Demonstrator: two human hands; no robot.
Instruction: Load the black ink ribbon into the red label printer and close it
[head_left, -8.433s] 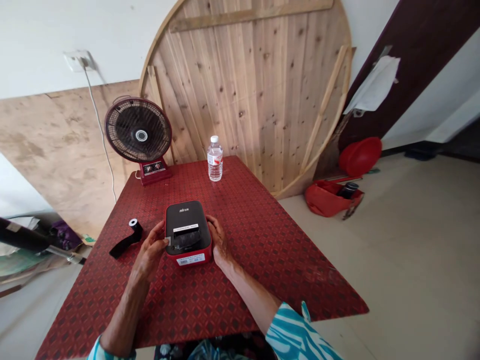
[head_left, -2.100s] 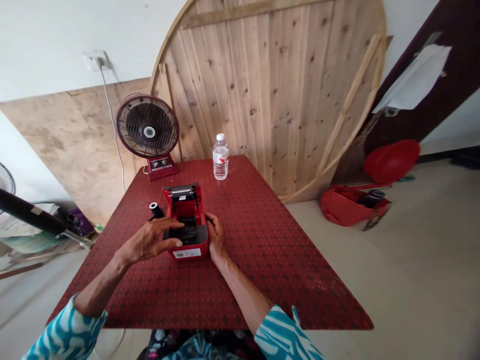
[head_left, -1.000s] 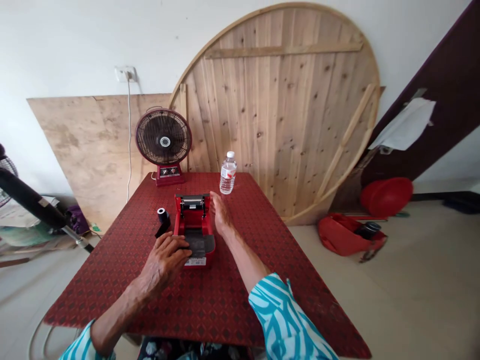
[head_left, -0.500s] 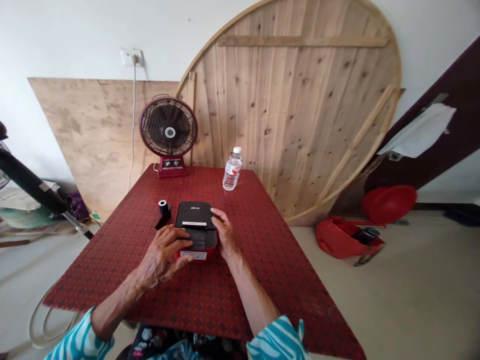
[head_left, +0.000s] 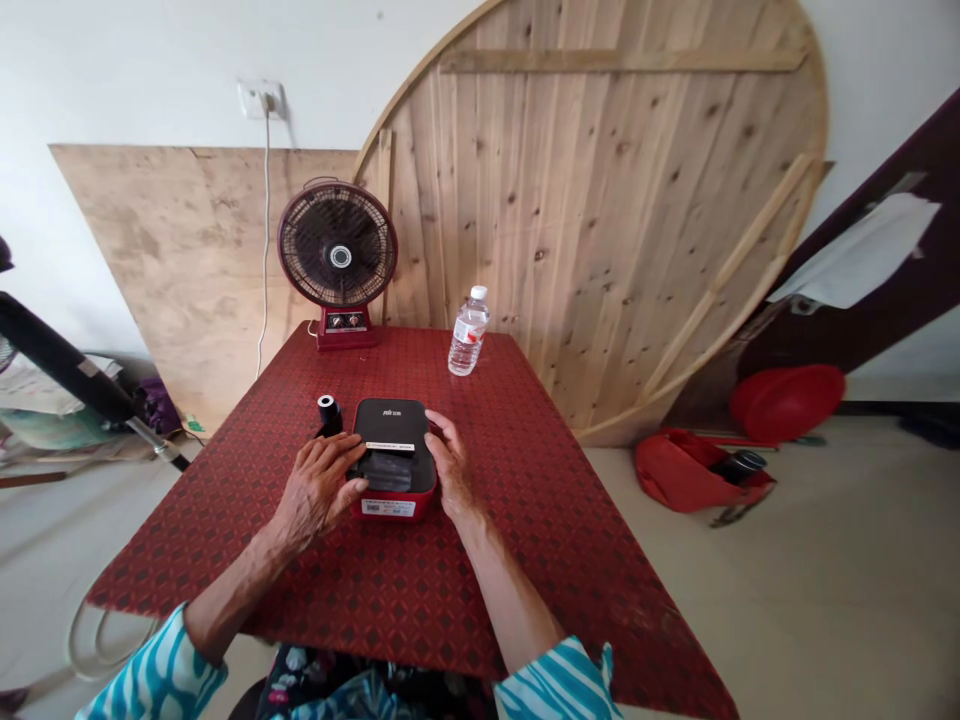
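A small red and black label printer rests on the table, a white strip across its dark top and a printed sticker on its red front. Dark film shows on the front half of its top. My right hand grips the printer's right side, thumb and forefinger at the upper edge. Fingers outstretched, my left hand lies against the left edge of the printer, its fingertips at the side of the dark film. Just beyond these fingers stands a black ribbon roll with a white core end, partly hidden below.
A red patterned cloth covers the table. Toward the back stand a maroon fan and a water bottle. A large round wooden board leans on the wall. Red bags lie on the floor to the right.
My left hand has drawn back leftward from the printer's front, uncovering more of the dark film and the front sticker. My right hand stays at the printer's right side. The view has shifted slightly.
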